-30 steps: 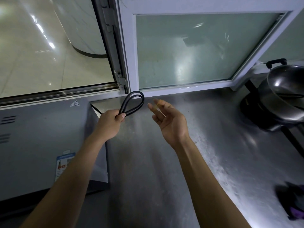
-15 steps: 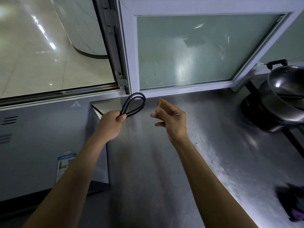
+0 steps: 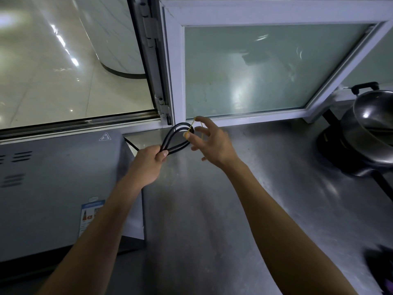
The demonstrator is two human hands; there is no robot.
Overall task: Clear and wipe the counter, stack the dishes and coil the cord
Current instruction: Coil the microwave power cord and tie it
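Note:
My left hand [image 3: 148,160] grips a black cord [image 3: 172,135] that is folded into a double loop, and the loop sticks up and to the right from my fist. My right hand [image 3: 209,142] is at the far end of that loop. A thin yellow rubber band [image 3: 192,125] is stretched across its thumb and fingertips, touching the loop's tip. Both hands hover over the steel counter [image 3: 244,209], close to the white window frame [image 3: 176,81].
A grey appliance [image 3: 53,188] with vent slots and a hot-surface sticker stands on the left; the cord runs behind it. Stacked metal pans [image 3: 365,133] sit at the right edge. A dark and purple object [image 3: 382,267] lies at the lower right.
My right hand went from open palm to pinching the yellow rubber band, then moved left to the tip of the cord loop. My left hand kept its grip on the cord.

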